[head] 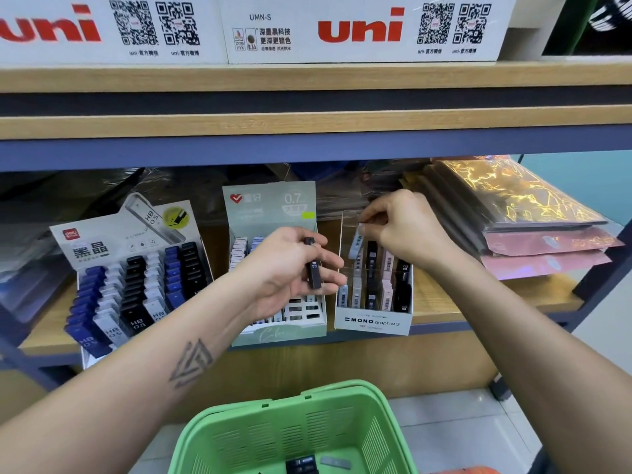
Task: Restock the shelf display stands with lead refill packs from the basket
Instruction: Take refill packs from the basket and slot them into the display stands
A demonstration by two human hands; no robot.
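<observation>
Head view: right hand (407,230) pinches a grey pack (355,241) over the MONO stand (373,323), mid-insertion; left hand (290,268) curls round a black pack (314,265); next, probably seat it, then fetch packs from basket (294,436).

Bare, sleeveless forearms; triangular tattoo (191,362) on the left.

Three display stands (374,302), one green basket (294,429), two hands (284,268), two white uni boxes (362,29).

Red "uni" on top boxes (359,29), "HB 0.5" on left packs (136,323), "0.7" on middle stand (273,200), "MONO graph MG" on right stand (372,323).
</observation>
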